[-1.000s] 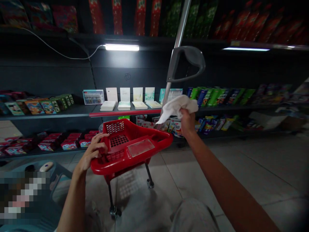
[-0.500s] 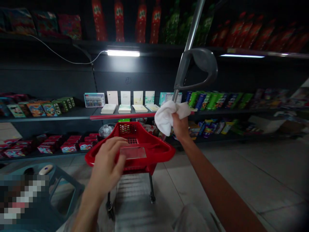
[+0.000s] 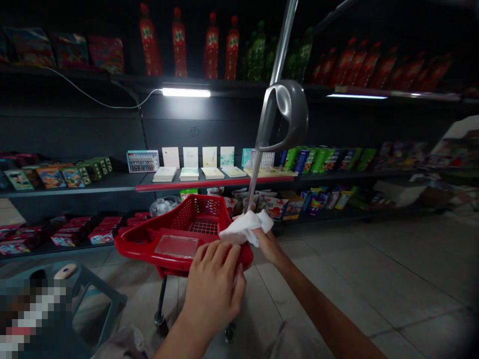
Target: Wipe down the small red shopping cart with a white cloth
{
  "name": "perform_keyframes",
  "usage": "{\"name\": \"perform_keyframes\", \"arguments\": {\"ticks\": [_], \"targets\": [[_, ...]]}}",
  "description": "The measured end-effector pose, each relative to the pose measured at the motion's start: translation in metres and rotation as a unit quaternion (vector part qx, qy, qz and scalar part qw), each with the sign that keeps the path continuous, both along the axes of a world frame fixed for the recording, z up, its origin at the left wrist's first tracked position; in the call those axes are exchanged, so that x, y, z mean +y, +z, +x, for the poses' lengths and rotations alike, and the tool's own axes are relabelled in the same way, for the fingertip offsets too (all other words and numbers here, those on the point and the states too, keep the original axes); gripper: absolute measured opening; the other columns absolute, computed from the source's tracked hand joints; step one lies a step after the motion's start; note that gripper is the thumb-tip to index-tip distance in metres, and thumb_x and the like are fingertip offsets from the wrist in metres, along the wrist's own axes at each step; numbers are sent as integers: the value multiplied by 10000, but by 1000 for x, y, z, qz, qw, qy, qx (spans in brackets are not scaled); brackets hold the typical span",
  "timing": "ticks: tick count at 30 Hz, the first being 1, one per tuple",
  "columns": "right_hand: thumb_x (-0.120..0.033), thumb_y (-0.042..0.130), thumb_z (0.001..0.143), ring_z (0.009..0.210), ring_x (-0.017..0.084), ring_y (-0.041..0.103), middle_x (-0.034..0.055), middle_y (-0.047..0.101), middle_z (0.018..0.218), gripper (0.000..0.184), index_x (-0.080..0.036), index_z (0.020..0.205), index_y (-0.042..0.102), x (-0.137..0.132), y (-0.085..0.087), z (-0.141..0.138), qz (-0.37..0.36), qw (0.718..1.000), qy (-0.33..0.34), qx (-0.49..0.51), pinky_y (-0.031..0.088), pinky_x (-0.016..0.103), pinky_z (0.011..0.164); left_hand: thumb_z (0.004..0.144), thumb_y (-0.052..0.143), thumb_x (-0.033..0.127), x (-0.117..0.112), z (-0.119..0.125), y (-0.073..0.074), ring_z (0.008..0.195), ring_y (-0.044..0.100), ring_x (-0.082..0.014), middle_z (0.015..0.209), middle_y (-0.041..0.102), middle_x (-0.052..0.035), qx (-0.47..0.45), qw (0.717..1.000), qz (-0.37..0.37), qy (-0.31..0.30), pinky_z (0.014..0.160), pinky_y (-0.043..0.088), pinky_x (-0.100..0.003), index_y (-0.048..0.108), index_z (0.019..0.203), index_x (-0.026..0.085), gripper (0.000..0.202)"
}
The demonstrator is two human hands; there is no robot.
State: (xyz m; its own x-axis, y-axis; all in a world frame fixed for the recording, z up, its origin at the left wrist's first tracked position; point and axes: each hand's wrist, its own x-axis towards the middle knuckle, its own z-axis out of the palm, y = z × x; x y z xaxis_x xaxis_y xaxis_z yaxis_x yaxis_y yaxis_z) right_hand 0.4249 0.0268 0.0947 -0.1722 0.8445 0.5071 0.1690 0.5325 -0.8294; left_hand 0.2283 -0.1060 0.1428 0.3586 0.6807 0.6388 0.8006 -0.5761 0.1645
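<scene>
Lowered since the last frame: white cloth bunched in the right hand against the red trolley basket rim; left hand curled over the rim, apparently steadying it.

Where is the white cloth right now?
In the head view, the white cloth is gathered in the right hand, over the right rim of the red shopping cart basket, beside the left hand.

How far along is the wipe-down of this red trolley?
Done: the red basket shows no obvious dirt, though wiped parts cannot be told. In hand: the right hand presses a white cloth on the near rim, the left hand beside it. Remaining: the metal pole, grey handle and legs, not yet under the cloth.
</scene>
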Motion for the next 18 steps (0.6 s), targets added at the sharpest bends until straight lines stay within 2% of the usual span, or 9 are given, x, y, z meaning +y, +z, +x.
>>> {"name": "perform_keyframes", "arguments": {"ticks": [2, 3, 6, 7, 10, 12, 15, 18], "targets": [[-622, 459, 952, 1124, 254, 664, 113, 686, 1202, 535, -204, 1265, 574, -1, 8, 4, -27, 999, 19, 20, 561, 372, 931, 952, 533, 310, -4, 6, -2, 1047, 648, -278, 1163, 709, -102, 2, 1000, -17, -5, 912, 482, -464, 610, 1208, 239, 276], [-617, 471, 952, 1100, 245, 667, 106, 682, 1202, 516, -206, 1245, 573, -1, 18, 6, -9, 999, -8, 34, 560, 364, 924, 956, 527, 318, -4, 6, -2, 984, 666, -268, 1108, 722, -95, 7, 1000, -27, -4, 868, 485, -447, 613, 1188, 238, 260], [-597, 493, 965, 1064, 228, 649, 87, 686, 1105, 439, -208, 1134, 606, -5, 61, 3, 119, 982, -141, 39, 532, 346, 960, 998, 463, 327, 3, 0, -2, 788, 687, -219, 899, 737, -60, 21, 997, -69, -7, 729, 456, -369, 626, 1032, 231, 192], [-588, 491, 973, 1072, 230, 643, 86, 688, 1065, 427, -204, 1106, 622, -6, 77, -1, 155, 973, -167, 35, 521, 343, 973, 1017, 433, 335, 5, -5, -2, 739, 684, -202, 846, 734, -49, 22, 996, -84, -11, 684, 432, -345, 619, 974, 230, 218], [-577, 470, 990, 1103, 239, 644, 93, 695, 1026, 458, -185, 1144, 650, -6, 121, -27, 198, 964, -165, 62, 521, 335, 966, 1052, 367, 371, 11, -21, 3, 680, 684, -180, 785, 735, -36, 18, 993, -118, -15, 598, 352, -318, 596, 878, 233, 319], [-580, 462, 991, 1105, 229, 654, 92, 698, 1071, 501, -182, 1253, 618, -2, 138, -49, 186, 966, -137, 119, 535, 326, 950, 1056, 356, 391, 13, -31, 6, 699, 696, -185, 797, 744, -32, 17, 991, -134, -10, 594, 330, -317, 604, 871, 239, 345], [-564, 421, 1005, 1124, 220, 661, 77, 695, 1148, 558, -208, 1424, 511, 4, 139, -77, 144, 974, -64, 164, 548, 337, 954, 1060, 341, 416, 14, -43, 10, 730, 705, -190, 804, 746, -27, 22, 986, -166, -9, 616, 333, -307, 618, 843, 243, 392], [-522, 482, 984, 1129, 253, 666, 61, 707, 1115, 569, -233, 1473, 479, 1, 118, -88, 133, 986, -11, 101, 550, 382, 963, 1062, 327, 431, 17, -57, 14, 680, 679, -176, 762, 731, -26, 32, 984, -177, -9, 612, 322, -296, 611, 790, 235, 439]]}}
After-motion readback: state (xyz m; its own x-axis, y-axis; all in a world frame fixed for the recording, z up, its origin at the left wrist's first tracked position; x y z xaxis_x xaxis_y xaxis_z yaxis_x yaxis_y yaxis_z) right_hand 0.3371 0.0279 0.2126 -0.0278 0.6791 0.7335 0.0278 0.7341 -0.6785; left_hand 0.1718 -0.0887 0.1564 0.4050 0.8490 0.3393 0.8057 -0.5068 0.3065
